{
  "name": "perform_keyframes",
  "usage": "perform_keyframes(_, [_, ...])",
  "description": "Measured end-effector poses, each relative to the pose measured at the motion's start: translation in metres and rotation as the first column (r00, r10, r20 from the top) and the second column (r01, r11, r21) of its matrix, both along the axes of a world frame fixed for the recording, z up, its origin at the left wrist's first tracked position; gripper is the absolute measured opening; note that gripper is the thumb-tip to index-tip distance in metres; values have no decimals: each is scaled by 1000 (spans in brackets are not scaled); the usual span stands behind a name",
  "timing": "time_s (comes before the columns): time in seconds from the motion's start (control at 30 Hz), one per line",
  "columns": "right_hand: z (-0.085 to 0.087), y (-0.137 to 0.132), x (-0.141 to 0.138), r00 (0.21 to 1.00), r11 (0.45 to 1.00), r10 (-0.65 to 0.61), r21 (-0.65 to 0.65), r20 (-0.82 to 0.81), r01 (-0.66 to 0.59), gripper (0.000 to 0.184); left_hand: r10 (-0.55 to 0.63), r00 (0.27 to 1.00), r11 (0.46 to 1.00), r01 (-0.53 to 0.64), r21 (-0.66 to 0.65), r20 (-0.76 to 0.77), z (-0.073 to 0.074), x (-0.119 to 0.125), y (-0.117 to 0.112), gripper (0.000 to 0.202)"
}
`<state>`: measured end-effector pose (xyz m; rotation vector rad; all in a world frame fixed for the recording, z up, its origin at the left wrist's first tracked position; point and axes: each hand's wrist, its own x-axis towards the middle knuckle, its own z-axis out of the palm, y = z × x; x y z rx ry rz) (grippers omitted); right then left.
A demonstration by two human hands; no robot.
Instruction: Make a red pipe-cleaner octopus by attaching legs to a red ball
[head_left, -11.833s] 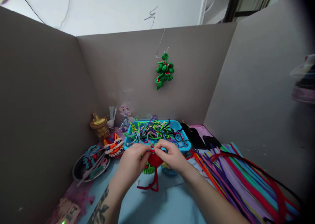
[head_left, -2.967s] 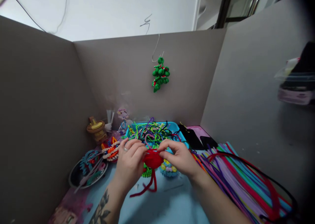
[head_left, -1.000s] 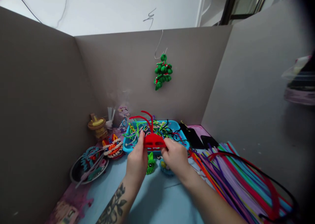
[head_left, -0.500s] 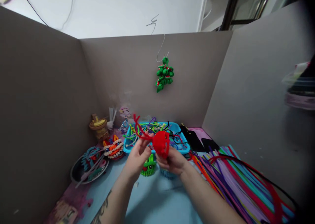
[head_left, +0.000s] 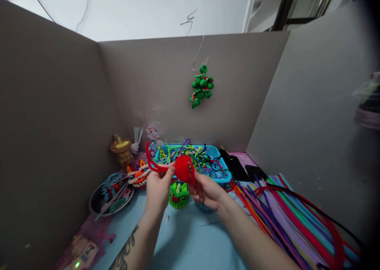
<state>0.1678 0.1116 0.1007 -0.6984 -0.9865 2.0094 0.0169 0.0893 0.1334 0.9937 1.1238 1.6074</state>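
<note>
I hold a red pipe-cleaner piece (head_left: pixel 183 168), a coiled cup shape with loose red tails pointing left. My left hand (head_left: pixel 158 187) pinches the tails where they leave the coil. My right hand (head_left: pixel 206 191) grips the coil from below and the right. Both hands hover above a small green pipe-cleaner figure (head_left: pixel 179 195) standing on the light blue table top (head_left: pixel 190 242). Just behind my hands is a blue tray (head_left: pixel 224 175) full of tangled pipe-cleaner scraps in several colours.
Long pipe cleaners in several colours (head_left: pixel 293 222) lie fanned at the right. At the left are a metal dish (head_left: pixel 97 200) of craft pieces, an orange and white figure (head_left: pixel 138 175) and a brown jar (head_left: pixel 121 150). A green ornament (head_left: pixel 202 86) hangs on the grey cardboard screen (head_left: pixel 59 103).
The red piece has been turned over: its tails hung down, then pointed up, and now point left. My hands have dropped slightly, and the green figure shows below them.
</note>
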Motion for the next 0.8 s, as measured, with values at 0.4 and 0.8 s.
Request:
perform_keyframes(0.4, [21,-7,9,895,781,-428,550,126,296,19,165,941,986,-157,49,-296,7,0,-2,39])
perform_keyframes(0.8, [20,-8,8,799,636,-589,679,120,367,21,137,940,990,-135,28,-312,1,4,-1,42])
